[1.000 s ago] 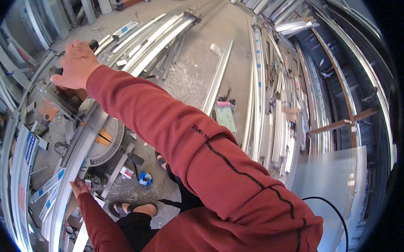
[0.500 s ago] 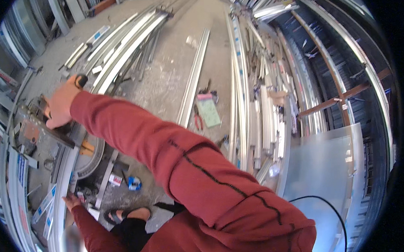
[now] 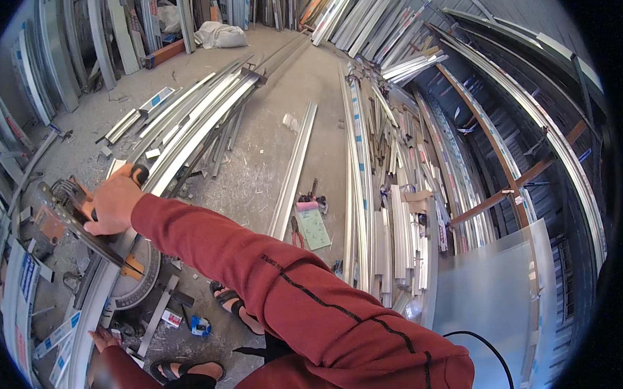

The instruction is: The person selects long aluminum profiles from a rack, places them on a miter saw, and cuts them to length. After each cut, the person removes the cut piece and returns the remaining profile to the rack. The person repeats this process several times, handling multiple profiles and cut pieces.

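Red-sleeved, the right hand reaches to centre left, fist closed around the orange-and-black chop saw's handle. At lower left, the left hand lies flat and open on a long silver aluminium profile.

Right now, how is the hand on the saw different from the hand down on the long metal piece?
The right hand is up high, its grip closed around the black handle of the chop saw. The left hand is low near the picture's bottom, resting flat on the long metal strip, fingers spread, not wrapped round anything. The right hand shows whole; the left shows only partly. Both are bare and come out of red sleeves.
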The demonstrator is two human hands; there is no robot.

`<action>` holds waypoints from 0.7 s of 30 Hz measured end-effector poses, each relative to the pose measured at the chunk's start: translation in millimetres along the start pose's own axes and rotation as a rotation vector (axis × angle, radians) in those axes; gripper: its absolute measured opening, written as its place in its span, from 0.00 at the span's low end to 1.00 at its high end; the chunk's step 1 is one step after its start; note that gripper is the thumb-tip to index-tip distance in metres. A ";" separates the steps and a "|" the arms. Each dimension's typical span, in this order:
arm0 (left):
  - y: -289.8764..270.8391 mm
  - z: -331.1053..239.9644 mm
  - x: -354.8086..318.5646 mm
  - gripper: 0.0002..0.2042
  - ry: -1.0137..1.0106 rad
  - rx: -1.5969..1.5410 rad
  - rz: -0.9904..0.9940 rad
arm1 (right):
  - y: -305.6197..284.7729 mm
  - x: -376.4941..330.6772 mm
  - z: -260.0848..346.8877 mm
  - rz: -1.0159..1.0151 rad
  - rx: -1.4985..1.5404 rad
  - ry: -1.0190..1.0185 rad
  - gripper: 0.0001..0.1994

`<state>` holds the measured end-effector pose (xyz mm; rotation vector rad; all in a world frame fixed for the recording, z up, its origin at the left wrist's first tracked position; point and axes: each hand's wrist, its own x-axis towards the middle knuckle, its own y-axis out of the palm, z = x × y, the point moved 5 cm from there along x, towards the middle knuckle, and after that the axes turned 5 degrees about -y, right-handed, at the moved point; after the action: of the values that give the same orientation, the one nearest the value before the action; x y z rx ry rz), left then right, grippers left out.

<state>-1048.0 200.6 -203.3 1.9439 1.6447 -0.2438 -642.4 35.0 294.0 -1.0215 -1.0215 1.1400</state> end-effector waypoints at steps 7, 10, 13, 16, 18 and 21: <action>-35.0 10.1 32.2 0.27 -0.031 0.064 0.018 | -6.7 -10.6 9.1 -0.013 0.048 0.025 0.30; -33.7 13.3 27.2 0.27 -0.022 -0.035 -0.031 | -1.9 -18.3 8.2 -0.033 0.053 0.021 0.30; -20.6 10.4 14.9 0.27 0.087 -0.006 -0.042 | 15.2 -22.1 0.7 0.007 0.010 0.046 0.30; -20.9 4.4 9.2 0.28 0.136 0.112 -0.047 | 27.4 -17.7 -0.9 0.021 0.004 0.026 0.30; -17.1 1.5 1.1 0.29 0.107 0.135 -0.066 | 29.1 -18.3 0.4 0.008 -0.003 0.015 0.30; 2.2 -7.2 -20.9 0.29 -0.033 -0.145 -0.147 | 32.6 -22.2 -1.4 -0.009 -0.018 0.011 0.29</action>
<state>-1052.2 186.6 -186.6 1.7064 1.7358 -0.2067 -650.5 17.0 259.9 -1.0353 -1.0286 1.1181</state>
